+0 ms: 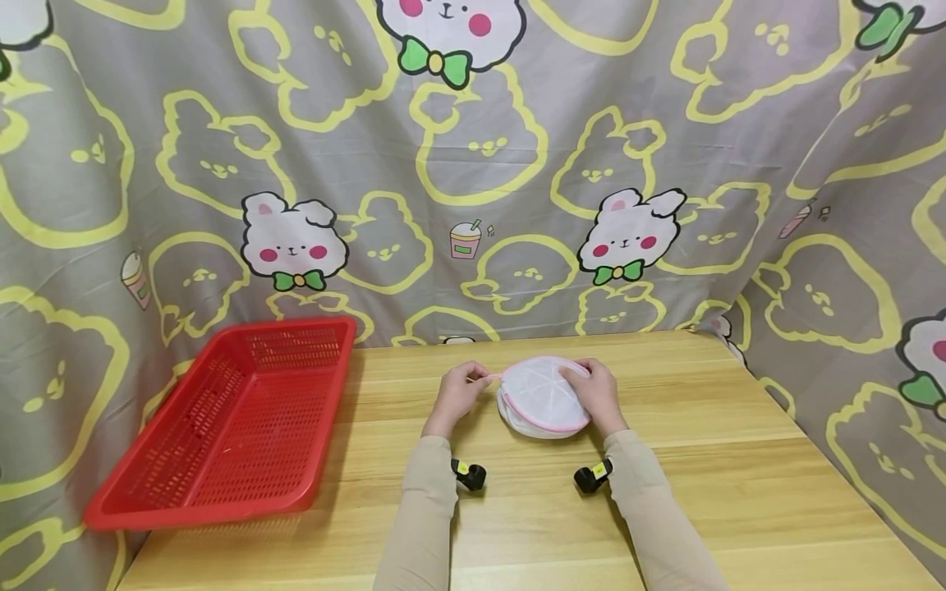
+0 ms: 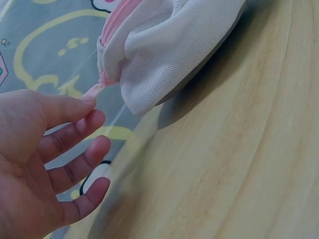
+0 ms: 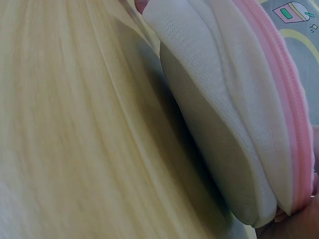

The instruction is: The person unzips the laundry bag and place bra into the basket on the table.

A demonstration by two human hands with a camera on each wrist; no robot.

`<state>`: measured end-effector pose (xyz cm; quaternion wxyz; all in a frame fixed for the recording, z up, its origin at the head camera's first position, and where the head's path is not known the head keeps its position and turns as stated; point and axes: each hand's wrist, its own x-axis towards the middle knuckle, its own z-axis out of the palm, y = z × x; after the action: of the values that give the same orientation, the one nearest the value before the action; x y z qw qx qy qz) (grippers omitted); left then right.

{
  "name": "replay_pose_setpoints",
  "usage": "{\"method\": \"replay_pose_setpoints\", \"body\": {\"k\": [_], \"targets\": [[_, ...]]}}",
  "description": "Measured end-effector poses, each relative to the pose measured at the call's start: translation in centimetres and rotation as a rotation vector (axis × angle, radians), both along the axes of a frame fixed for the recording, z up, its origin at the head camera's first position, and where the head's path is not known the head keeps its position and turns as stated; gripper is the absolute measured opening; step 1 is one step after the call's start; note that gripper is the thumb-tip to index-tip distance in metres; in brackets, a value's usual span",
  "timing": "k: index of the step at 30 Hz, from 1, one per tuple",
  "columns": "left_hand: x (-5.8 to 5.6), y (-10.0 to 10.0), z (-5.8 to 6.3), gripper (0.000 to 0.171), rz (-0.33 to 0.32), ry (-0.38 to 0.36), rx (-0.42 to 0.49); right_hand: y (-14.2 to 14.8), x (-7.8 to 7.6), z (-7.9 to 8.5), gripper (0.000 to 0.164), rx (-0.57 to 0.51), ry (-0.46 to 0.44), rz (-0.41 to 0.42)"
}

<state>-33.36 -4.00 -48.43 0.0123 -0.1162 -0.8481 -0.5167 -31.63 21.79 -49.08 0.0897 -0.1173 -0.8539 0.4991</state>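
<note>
A round white mesh laundry bag [image 1: 543,398] with a pink zipper around its rim is held just over the table in the head view. My left hand [image 1: 456,394] pinches a small pink tab [image 2: 93,90] at the bag's left end between thumb and index finger; its other fingers are spread loosely. On the opposite side, my right hand [image 1: 600,396] grips the bag's edge, thumb on top and fingers behind, mostly hidden. The closed-looking pink zipper [image 3: 286,89] runs along the bag's upper edge in the right wrist view, with folded mesh beneath it.
A red perforated plastic basket [image 1: 328,427] stands on the left of the wooden table [image 1: 709,492]. Behind the table hangs a grey curtain [image 1: 517,271] with cartoon prints. Black wrist cameras [image 1: 470,474] are strapped to both sleeves.
</note>
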Motion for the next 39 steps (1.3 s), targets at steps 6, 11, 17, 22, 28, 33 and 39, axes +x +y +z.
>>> {"method": "replay_pose_setpoints", "body": {"k": [6, 11, 17, 22, 28, 33, 39], "targets": [[0.12, -0.23, 0.11, 0.008, -0.021, 0.005, 0.002, -0.01, 0.02, -0.06, 0.046, -0.003, -0.003, 0.001], [0.17, -0.37, 0.06, 0.007, -0.034, 0.039, -0.008, -0.03, 0.04, -0.05, 0.046, -0.002, 0.001, 0.001], [0.11, -0.45, 0.23, 0.009, -0.048, 0.009, -0.007, -0.06, 0.07, -0.07, 0.046, -0.007, 0.002, -0.003], [0.15, -0.57, 0.42, 0.01, -0.056, -0.023, -0.001, -0.13, 0.09, 0.02, 0.045, -0.003, 0.002, -0.009], [0.07, -0.7, 0.31, 0.011, -0.067, -0.026, 0.008, -0.25, 0.12, 0.3, 0.045, -0.008, 0.0, -0.015], [0.03, -0.78, 0.27, 0.01, -0.072, -0.028, 0.007, -0.31, 0.15, 0.28, 0.045, -0.004, -0.005, -0.015], [0.05, -0.87, 0.27, 0.008, -0.084, -0.039, -0.005, -0.38, 0.39, 0.43, 0.046, 0.002, -0.007, -0.015]]}}
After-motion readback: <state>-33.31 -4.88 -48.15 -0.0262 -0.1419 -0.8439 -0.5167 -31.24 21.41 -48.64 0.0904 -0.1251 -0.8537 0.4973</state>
